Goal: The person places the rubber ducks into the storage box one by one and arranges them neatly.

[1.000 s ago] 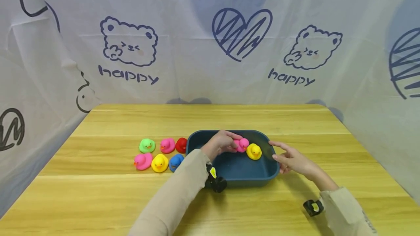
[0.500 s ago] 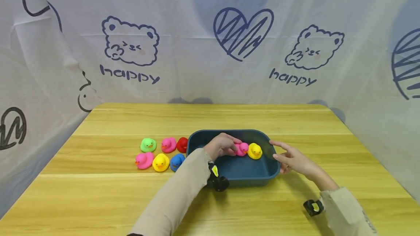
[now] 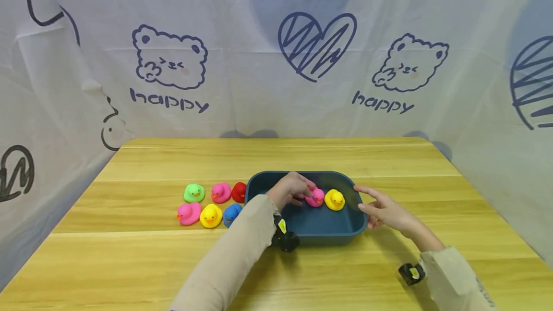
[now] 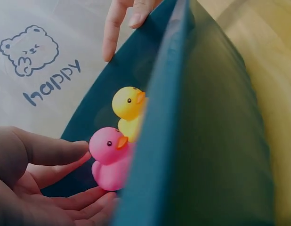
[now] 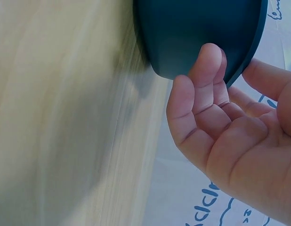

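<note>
Inside a dark teal plastic box (image 3: 319, 228), a pink rubber duck (image 3: 315, 198) stands left of a yellow rubber duck (image 3: 334, 199). My left hand (image 3: 290, 190) reaches into the box beside the pink duck. In the left wrist view its fingers (image 4: 51, 149) are loosely spread at the duck's side and below it, touching lightly without a firm grip. My right hand (image 3: 390, 212) rests at the box's right end, touching the rim. The right wrist view shows its loosely bent fingers (image 5: 209, 63) by the outer wall.
Left of the box, several rubber ducks sit in two rows: green (image 3: 194, 193), pink (image 3: 221, 192) and red (image 3: 239, 192) behind; pink (image 3: 188, 213), yellow (image 3: 210, 215) and blue (image 3: 231, 214) in front. A printed curtain (image 3: 242, 76) hangs behind the wooden table (image 3: 121, 263).
The pink duck has come down onto the box floor and shifted slightly left, away from the yellow duck. My left fingers have loosened around it. My right hand stays in place.
</note>
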The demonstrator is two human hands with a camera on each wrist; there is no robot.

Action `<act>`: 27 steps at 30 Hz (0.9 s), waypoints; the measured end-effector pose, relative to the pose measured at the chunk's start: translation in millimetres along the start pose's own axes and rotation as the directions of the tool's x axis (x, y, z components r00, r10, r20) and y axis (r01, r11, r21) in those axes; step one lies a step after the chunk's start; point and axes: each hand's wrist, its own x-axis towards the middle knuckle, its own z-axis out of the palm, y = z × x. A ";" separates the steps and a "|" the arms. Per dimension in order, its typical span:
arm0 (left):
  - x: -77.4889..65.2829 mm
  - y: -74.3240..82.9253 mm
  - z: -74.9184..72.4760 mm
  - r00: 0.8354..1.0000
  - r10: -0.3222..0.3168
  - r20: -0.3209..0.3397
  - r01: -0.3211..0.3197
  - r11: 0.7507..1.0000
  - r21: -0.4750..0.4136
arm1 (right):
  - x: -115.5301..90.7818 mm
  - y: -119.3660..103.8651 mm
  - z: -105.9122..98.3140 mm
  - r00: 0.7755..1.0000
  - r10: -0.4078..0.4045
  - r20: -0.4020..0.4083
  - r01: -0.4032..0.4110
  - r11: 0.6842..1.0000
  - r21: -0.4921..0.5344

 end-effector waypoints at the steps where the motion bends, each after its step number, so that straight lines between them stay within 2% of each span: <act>1: -1.0 0.7 -0.7 1.000 0.009 0.002 -0.009 1.000 0.010 | 0.0 -0.1 0.0 1.000 0.000 0.000 0.000 1.000 0.001; 8: -9.5 5.7 -5.5 0.993 0.114 0.021 -0.116 0.985 0.126 | 0.0 0.7 -0.2 1.000 -0.002 0.003 0.002 1.000 -0.001; 12: -16.0 9.4 -9.4 0.979 0.193 0.057 -0.200 0.967 0.156 | 0.9 1.3 -0.3 1.000 -0.004 0.005 0.004 1.000 0.001; 16: -19.9 10.7 -11.6 0.961 0.260 0.097 -0.272 0.950 0.151 | 0.8 1.7 -0.2 1.000 -0.003 0.002 0.003 1.000 0.002; 21: -27.6 9.6 -13.1 0.930 0.349 0.115 -0.362 0.922 0.139 | 0.7 2.0 -0.1 1.000 -0.002 -0.005 0.002 1.000 0.001; 27: -39.9 2.8 -15.1 0.874 0.480 0.069 -0.484 0.854 0.191 | 0.8 2.1 0.1 1.000 0.003 -0.006 -0.003 1.000 -0.001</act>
